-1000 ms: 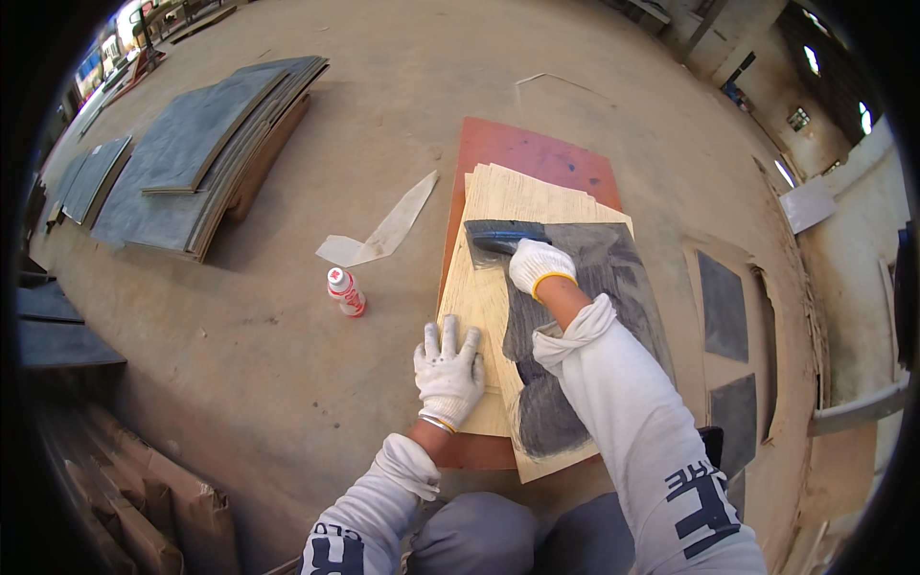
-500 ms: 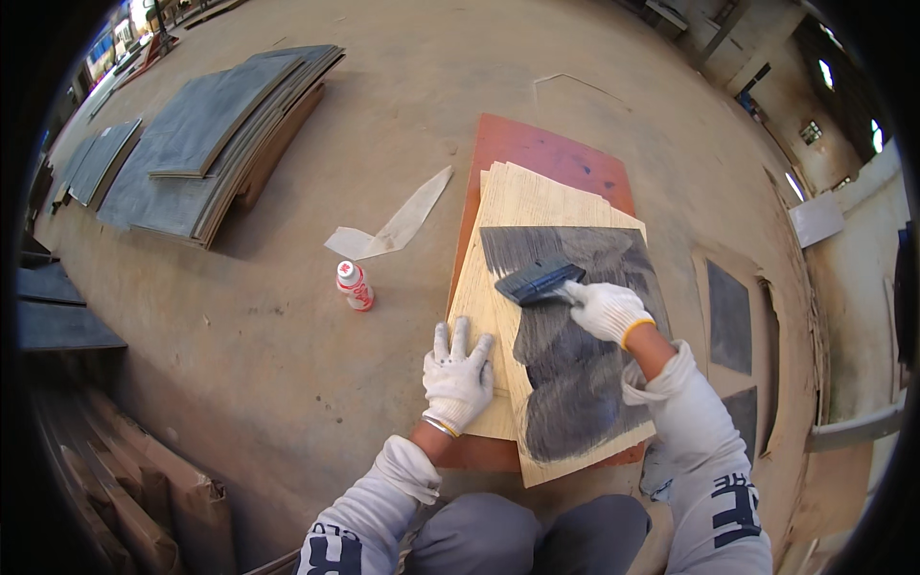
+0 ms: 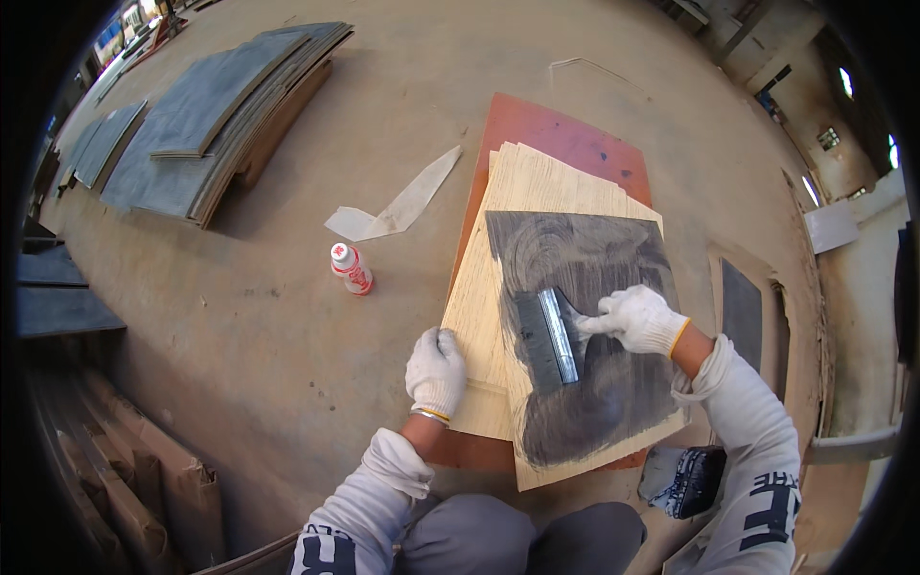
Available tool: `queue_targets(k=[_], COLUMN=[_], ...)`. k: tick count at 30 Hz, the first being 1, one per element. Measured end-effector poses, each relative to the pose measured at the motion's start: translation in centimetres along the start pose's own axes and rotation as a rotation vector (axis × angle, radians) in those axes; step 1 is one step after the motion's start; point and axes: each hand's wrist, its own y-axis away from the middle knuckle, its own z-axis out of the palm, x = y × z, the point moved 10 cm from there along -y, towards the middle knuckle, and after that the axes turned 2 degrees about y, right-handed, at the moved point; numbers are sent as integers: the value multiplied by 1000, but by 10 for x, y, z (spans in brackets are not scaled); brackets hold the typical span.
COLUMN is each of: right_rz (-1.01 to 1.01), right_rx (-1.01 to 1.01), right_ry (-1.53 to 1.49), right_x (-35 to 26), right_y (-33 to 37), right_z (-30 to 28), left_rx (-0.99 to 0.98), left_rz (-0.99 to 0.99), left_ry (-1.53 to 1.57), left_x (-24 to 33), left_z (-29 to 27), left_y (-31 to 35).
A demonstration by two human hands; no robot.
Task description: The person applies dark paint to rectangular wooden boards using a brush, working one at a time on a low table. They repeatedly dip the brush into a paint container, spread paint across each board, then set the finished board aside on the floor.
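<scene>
— Concrete floor [image 3: 240,316], red board [image 3: 565,144] on it, pale veneer sheets [image 3: 537,192] stacked on top. Hands?

— Left hand [image 3: 436,372] flat, fingers spread, pressing the stack's near-left edge. Right hand [image 3: 637,318] closed on the wide brush [image 3: 548,337], which lies mid-sheet on the dark-coated patch [image 3: 585,259], between both hands.

— Small stuff?

— Bottle [image 3: 351,268] beside the board's left edge.

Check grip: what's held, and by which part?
Right hand holds the wide brush by its handle end, bristles on the dark-coated sheet. Left hand holds nothing; it lies flat on the sheet stack's edge.
</scene>
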Motion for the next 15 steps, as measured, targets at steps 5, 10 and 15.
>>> queue_targets(k=[5, 10, 15], right_rz=[240, 45, 2], right_rx=[166, 29, 85], right_ry=[-132, -104, -62], right_x=[43, 9, 3], right_y=[-73, -54, -55], right_z=[-31, -19, -26], left_rx=[-13, -17, 24], left_rz=[-34, -47, -57], left_ry=[-112, -188, -276], left_x=[7, 4, 6], left_z=[-9, -12, -12], left_y=[2, 2, 0])
